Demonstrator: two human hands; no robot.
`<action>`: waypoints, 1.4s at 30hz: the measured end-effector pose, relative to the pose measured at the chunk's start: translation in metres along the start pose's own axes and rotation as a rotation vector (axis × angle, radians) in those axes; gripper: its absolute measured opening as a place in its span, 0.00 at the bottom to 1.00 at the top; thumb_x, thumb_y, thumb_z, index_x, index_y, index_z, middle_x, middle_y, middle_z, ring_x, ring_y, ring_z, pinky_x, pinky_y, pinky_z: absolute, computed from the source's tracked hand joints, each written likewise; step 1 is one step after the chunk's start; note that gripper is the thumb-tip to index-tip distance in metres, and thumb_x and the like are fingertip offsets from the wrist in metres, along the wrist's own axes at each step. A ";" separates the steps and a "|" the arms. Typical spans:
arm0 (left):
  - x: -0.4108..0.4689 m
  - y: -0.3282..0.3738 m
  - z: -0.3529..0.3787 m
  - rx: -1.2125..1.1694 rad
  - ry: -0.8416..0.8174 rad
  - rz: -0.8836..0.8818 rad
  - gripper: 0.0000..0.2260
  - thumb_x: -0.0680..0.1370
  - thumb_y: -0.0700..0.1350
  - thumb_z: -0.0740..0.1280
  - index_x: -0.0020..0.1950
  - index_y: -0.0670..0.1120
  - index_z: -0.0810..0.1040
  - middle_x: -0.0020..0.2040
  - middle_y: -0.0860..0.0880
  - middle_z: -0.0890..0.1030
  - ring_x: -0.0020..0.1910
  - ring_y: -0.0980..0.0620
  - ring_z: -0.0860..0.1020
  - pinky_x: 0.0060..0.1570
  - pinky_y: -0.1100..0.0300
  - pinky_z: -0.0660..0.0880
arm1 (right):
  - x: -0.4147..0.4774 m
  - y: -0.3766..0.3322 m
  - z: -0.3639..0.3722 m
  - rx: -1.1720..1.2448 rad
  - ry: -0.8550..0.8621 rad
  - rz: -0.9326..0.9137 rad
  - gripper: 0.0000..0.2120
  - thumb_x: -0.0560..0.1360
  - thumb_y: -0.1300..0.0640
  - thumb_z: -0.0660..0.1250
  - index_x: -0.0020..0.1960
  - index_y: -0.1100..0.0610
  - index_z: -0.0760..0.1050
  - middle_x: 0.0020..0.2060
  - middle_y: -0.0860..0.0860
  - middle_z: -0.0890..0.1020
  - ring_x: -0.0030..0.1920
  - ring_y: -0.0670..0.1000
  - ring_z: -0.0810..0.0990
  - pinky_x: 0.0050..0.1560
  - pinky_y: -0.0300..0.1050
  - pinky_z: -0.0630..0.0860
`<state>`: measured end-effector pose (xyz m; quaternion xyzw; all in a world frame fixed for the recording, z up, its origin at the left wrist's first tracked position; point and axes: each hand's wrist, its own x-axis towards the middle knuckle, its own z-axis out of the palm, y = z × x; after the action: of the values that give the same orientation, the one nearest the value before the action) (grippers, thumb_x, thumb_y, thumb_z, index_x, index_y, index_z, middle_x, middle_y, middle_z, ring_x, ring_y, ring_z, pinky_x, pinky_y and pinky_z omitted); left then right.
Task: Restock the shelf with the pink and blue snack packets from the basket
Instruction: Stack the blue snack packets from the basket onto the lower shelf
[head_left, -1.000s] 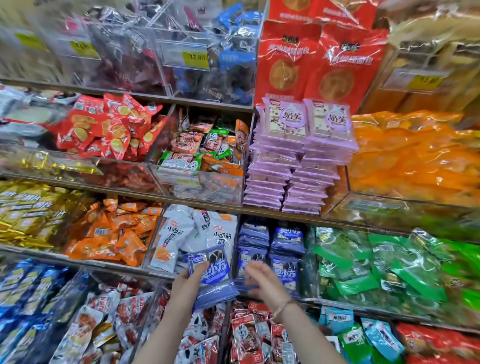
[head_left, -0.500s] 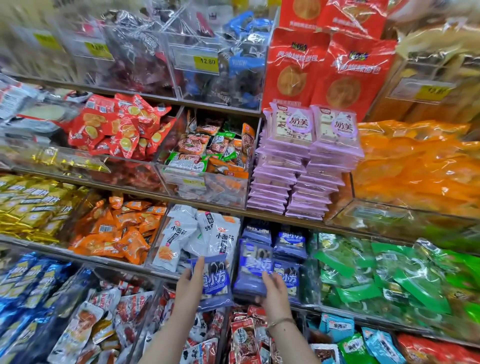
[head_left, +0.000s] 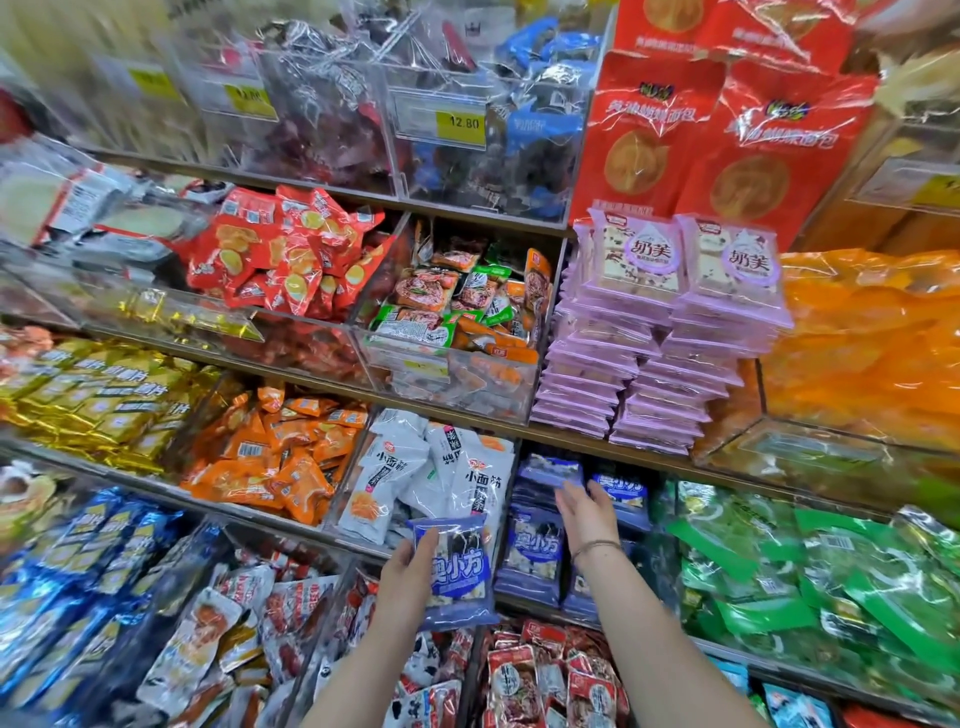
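- Left hand (head_left: 410, 569) grips a few blue packets (head_left: 460, 566), thumb curled over the front
- Right hand (head_left: 587, 514), fingers straight and close together, touches the top shelved blue packet (head_left: 550, 470)
- Pink packets (head_left: 660, 332) sit stacked on the shelf (head_left: 644, 460) above

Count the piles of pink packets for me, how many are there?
2. The left pile of flat pink plastic packets and the right pile stand side by side on the middle shelf. More may hide behind them.
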<state>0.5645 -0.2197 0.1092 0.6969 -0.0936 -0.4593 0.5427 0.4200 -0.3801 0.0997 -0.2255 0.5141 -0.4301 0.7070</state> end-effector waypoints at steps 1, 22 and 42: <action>0.000 0.000 0.000 0.005 0.006 0.001 0.30 0.78 0.56 0.63 0.75 0.43 0.61 0.73 0.44 0.66 0.69 0.44 0.68 0.68 0.48 0.64 | -0.002 0.003 -0.002 -0.053 -0.002 -0.025 0.28 0.78 0.65 0.61 0.75 0.57 0.54 0.73 0.59 0.61 0.70 0.57 0.67 0.70 0.50 0.64; 0.002 0.005 0.000 0.009 0.032 -0.033 0.26 0.78 0.54 0.64 0.71 0.41 0.67 0.65 0.44 0.74 0.62 0.44 0.73 0.60 0.50 0.68 | 0.003 -0.002 0.017 -1.281 -0.106 -0.420 0.07 0.77 0.62 0.60 0.49 0.60 0.77 0.57 0.55 0.73 0.50 0.52 0.77 0.55 0.40 0.71; 0.028 -0.006 0.014 1.424 0.013 0.918 0.34 0.77 0.64 0.51 0.71 0.40 0.70 0.71 0.43 0.70 0.70 0.43 0.70 0.72 0.46 0.57 | -0.032 0.007 -0.069 0.099 0.134 0.117 0.05 0.78 0.57 0.63 0.53 0.55 0.71 0.34 0.50 0.71 0.27 0.45 0.71 0.23 0.35 0.67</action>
<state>0.5673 -0.2446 0.0887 0.7679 -0.6312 -0.0207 0.1076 0.3554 -0.3410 0.0860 -0.1308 0.5505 -0.4272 0.7052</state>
